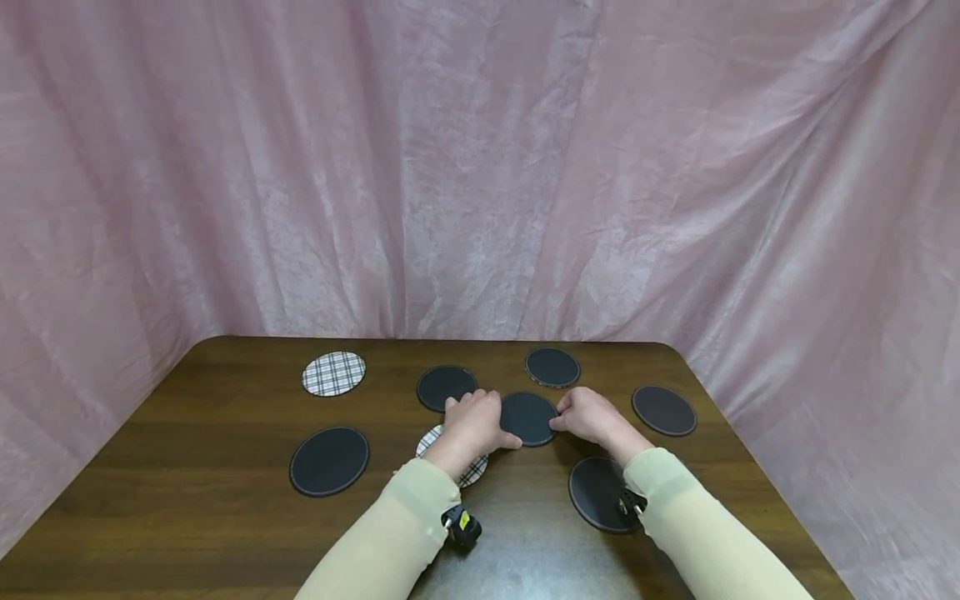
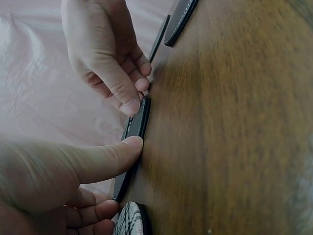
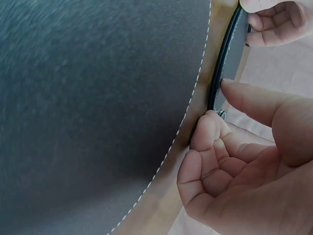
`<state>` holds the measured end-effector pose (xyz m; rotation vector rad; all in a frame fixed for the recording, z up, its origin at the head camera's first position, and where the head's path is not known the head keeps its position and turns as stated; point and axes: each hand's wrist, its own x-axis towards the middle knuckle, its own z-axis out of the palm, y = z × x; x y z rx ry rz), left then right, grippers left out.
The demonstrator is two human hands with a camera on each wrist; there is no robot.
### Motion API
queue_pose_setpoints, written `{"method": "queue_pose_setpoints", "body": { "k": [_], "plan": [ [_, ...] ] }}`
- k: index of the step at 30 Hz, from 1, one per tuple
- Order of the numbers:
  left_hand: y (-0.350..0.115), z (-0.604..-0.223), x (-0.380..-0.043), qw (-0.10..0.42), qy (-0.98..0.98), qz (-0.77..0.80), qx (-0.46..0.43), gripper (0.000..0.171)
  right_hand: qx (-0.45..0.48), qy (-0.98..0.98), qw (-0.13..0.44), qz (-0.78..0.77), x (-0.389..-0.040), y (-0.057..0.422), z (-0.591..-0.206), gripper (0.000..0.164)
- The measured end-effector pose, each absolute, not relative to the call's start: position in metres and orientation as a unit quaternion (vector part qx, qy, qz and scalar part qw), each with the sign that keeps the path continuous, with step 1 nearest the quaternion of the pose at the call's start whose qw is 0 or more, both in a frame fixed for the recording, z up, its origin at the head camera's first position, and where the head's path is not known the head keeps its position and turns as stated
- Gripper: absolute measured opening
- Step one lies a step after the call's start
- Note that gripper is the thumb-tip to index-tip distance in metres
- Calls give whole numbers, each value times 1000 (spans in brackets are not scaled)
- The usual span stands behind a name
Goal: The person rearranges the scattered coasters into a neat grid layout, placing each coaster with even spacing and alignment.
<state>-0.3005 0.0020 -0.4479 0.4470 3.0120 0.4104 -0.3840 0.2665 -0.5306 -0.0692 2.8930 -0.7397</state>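
Note:
A round dark coaster [image 1: 528, 419] with a stitched rim lies between both hands near the table's middle. My left hand [image 1: 472, 425] holds its left side, with the thumb on the near edge in the left wrist view. At the right edge, my right hand [image 1: 592, 417] pinches the rim between thumb and forefinger; its other fingers are curled in the right wrist view. A plaid white coaster [image 1: 474, 473] is partly hidden under the left hand and wrist. Just behind the left hand lies another dark coaster [image 1: 446, 387]. Below the right wrist is a dark coaster [image 1: 597, 494], partly covered by the sleeve.
More dark coasters lie at the back [image 1: 552, 367], the right [image 1: 664, 411] and the left [image 1: 329, 462]. A plaid coaster [image 1: 333, 373] is at the back left. The brown wooden table [image 1: 187, 467] meets a pink curtain [image 1: 465, 167] behind and at both sides.

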Motion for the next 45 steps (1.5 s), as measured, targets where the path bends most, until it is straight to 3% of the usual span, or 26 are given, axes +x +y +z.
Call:
{"method": "queue_pose_setpoints", "body": {
  "k": [9,18,29,31,38,45],
  "plan": [
    [-2,-444,-300,44,974,154,160,78,-27,959,72,-271,-381,276,-531,39],
    [-4,-435,-297,22,974,158,161,69,-73,964,46,-251,-327,269,-484,41],
    [11,-423,-280,3,969,152,197,69,-83,972,41,-218,-321,310,-504,42],
    [15,-421,-276,0,968,143,207,69,-90,972,40,-213,-312,312,-497,42],
    [24,-419,-256,-17,962,120,245,62,-63,970,57,-228,-237,272,-410,33],
    [31,-418,-234,-28,956,101,275,56,-58,974,49,-214,-220,284,-412,34]
  ]
}}
